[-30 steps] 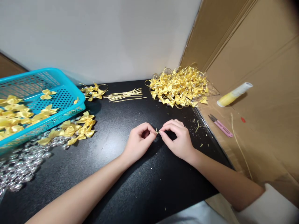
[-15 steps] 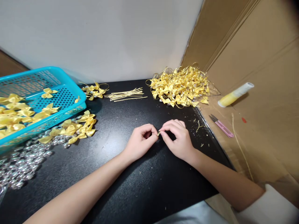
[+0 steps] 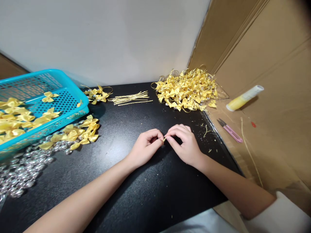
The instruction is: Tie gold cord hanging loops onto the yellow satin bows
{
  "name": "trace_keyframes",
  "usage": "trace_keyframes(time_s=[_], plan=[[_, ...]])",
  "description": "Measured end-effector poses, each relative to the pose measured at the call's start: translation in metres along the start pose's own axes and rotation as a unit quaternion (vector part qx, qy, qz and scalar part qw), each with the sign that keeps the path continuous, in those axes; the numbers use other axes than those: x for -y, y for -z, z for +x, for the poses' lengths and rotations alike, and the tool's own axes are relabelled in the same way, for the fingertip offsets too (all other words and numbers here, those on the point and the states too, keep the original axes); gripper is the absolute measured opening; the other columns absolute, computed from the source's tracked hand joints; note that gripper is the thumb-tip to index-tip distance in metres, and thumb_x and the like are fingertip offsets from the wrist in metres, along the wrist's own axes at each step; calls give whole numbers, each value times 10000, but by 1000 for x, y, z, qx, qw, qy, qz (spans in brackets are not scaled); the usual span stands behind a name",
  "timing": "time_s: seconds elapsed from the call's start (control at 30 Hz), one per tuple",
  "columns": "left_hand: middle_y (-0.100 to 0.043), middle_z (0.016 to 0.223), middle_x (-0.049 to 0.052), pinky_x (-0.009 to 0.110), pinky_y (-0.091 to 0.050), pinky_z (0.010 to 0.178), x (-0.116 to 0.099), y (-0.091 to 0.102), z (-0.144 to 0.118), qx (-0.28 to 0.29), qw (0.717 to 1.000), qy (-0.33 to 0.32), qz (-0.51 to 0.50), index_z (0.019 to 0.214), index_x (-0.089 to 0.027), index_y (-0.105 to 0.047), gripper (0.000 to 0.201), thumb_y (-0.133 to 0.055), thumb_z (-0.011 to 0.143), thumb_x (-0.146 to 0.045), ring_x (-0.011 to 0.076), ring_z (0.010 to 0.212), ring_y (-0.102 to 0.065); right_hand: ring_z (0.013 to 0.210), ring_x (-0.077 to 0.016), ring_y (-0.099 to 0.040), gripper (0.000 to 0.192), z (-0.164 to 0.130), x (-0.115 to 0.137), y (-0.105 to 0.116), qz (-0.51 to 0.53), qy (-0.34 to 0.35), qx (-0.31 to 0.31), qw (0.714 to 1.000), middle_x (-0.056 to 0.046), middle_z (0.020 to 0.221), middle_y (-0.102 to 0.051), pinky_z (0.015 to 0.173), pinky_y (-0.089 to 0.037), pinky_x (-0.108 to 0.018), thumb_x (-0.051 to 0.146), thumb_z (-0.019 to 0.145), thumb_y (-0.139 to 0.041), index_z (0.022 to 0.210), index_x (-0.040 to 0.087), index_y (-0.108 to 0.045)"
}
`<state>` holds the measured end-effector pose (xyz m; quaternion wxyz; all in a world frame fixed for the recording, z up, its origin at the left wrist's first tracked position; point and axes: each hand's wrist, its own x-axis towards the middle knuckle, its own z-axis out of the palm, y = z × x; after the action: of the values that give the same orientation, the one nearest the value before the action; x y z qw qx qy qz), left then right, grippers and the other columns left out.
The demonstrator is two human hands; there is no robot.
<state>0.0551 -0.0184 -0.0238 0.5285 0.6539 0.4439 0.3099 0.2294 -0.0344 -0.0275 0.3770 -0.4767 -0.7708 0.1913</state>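
My left hand (image 3: 147, 146) and my right hand (image 3: 184, 142) meet above the black table (image 3: 126, 126), thumbs and forefingers pinched close together. Between the fingertips a short bit of thin gold cord (image 3: 165, 139) shows; the rest of it is hidden by the fingers. Behind my hands lies a loose bunch of gold cord lengths (image 3: 132, 98). Beyond my right hand is a heap of yellow ribbon bows (image 3: 187, 90) with gold cord loops and small silver beads.
At left stands a turquoise basket (image 3: 82, 110) with yellow bows. Silver beads (image 3: 26, 171) and several bows (image 3: 89, 129) lie beside it. Pink thread snips (image 3: 232, 132), a yellow-white tube (image 3: 244, 98) and a cord strand (image 3: 250, 152) rest on cardboard at right. Cord scraps (image 3: 206, 131) litter the right edge.
Both hands stay almost in place, still pinching at the same spot. The view has shifted very slightly; the other things lie as before.
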Motion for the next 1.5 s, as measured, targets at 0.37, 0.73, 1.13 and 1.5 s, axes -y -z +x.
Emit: trace_keyframes(time_s=[0.37,0.73,1.13,1.5], plan=[[-522,637,-33,245,-360,636,2,2,1,6,1000,-2,14,651,-174,-538,137,-503,778,-209,128,641,-472,775,-166,-593,148,3,0,2,110,-51,46,992,-15,779,-653,760,-436,-334,177,881,-564,739,194,-603],[-530,627,-30,248,-369,632,-1,3,2,4,1000,5,17,641,-176,-536,147,-503,773,-231,132,636,-475,761,-153,-598,146,5,-1,3,190,-84,75,975,-10,758,-638,753,-467,-310,165,866,-581,728,187,-623],[-537,621,-26,257,-386,644,-1,3,3,-1,1000,9,2,635,-179,-553,144,-515,761,-236,140,639,-482,741,-159,-625,116,4,-2,1,167,-76,28,983,-15,749,-673,718,-491,-310,148,838,-615,744,195,-667],[-533,642,-33,254,-367,685,-1,4,4,16,998,20,-54,639,-174,-556,124,-524,754,-210,129,666,-473,746,-156,-621,121,4,-3,-1,166,-75,16,983,-16,758,-674,710,-482,-303,130,836,-621,743,189,-670]])
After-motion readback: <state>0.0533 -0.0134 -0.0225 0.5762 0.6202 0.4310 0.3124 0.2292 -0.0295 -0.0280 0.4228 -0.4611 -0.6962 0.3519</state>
